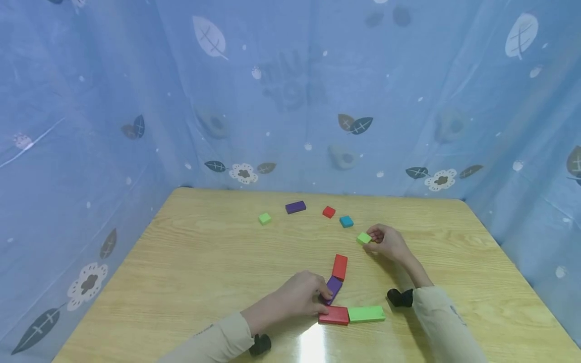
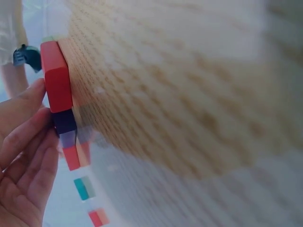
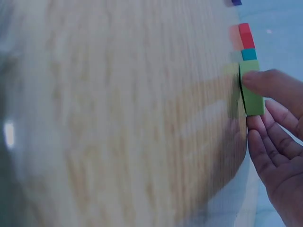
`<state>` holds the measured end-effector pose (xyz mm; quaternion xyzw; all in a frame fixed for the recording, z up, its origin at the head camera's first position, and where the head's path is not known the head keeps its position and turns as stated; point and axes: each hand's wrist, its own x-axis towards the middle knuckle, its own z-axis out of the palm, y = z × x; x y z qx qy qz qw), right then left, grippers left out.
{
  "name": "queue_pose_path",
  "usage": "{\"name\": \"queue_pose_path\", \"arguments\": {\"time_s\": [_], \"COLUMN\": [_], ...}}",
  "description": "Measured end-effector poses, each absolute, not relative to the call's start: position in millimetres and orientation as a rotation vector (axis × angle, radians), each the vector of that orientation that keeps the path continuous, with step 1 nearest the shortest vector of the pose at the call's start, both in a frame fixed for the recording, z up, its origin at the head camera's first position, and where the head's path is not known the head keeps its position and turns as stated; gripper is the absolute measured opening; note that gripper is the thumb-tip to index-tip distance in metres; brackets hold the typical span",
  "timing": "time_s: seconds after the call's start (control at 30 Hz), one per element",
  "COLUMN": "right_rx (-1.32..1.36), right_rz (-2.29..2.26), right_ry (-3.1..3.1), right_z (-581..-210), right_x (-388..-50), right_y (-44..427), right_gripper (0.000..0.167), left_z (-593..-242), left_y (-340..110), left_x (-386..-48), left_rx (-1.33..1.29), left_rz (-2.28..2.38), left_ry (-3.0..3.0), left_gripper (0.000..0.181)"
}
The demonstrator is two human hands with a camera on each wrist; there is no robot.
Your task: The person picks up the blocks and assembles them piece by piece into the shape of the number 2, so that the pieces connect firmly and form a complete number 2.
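Observation:
My left hand (image 1: 299, 297) rests on a bent row of flat blocks in the head view. Its thumb touches the left end of a red block (image 1: 333, 315), and a fingertip lies against a purple block (image 1: 334, 289). Beyond the purple one lies another red block (image 1: 340, 267); a long green block (image 1: 366, 314) meets the near red block's right end. In the left wrist view the fingers (image 2: 29, 132) reach along this row. My right hand (image 1: 389, 244) pinches a small light green block (image 1: 363, 238) between thumb and fingers, at the tabletop; the right wrist view shows the thumb on that block (image 3: 252, 92).
Toward the table's far edge lie a small green block (image 1: 265, 218), a purple block (image 1: 295, 207), a small red block (image 1: 329, 212) and a small blue block (image 1: 346, 222). A blue patterned curtain (image 1: 290, 101) surrounds the wooden table (image 1: 190, 262) at the back and sides.

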<state>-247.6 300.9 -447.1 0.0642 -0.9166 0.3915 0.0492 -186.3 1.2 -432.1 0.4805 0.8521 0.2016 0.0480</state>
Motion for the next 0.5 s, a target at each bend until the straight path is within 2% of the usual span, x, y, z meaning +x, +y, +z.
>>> {"name": "queue_pose_path", "arguments": {"time_s": [0.5], "right_rx": [0.249], "right_rz": [1.242], "right_ry": [-2.685], "right_z": [-431.5], "right_x": [-251.7], "right_y": [294.8], "right_gripper": [0.034], "left_z": [-431.0], "left_y": [0.8], "left_x": [-186.5], "left_rx": [1.481], "left_rz": [0.612], "left_ry": [2.594], "left_gripper": [0.026]}}
